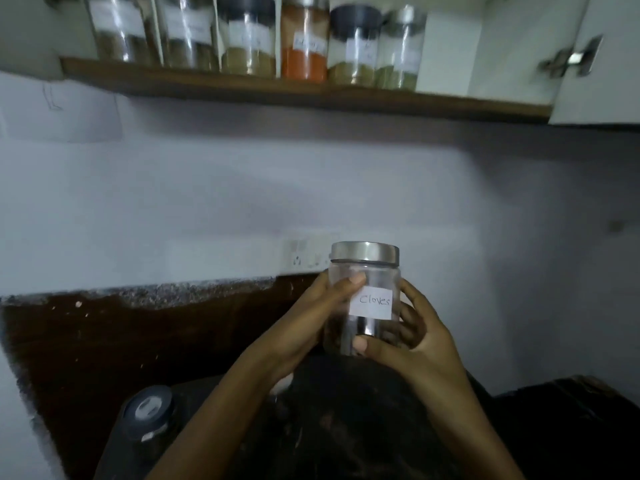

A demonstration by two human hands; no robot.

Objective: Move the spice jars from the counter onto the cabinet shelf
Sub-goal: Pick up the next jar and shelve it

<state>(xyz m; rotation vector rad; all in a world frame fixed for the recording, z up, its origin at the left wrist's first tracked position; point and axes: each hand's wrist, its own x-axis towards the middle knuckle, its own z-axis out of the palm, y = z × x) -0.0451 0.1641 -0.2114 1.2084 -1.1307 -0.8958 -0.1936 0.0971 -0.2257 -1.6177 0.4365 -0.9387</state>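
A clear glass jar point(363, 271) with a silver lid and a white label reading "Cloves" is held upright in front of me, well below the shelf. My left hand point(308, 327) grips its left side, thumb on the glass. My right hand point(412, 344) wraps its right side and bottom. Dark cloves show low in the jar. The wooden cabinet shelf point(311, 95) runs across the top. On it stand several labelled spice jars, among them an orange-filled one point(304, 39) and a black-lidded one point(355, 46).
Free shelf room point(450, 57) lies right of the last jar. An open white cabinet door point(595, 64) with a metal hinge hangs at the far right. A dark-lidded jar point(147, 415) stands on the dark counter at lower left. A wall socket point(308, 254) sits behind the held jar.
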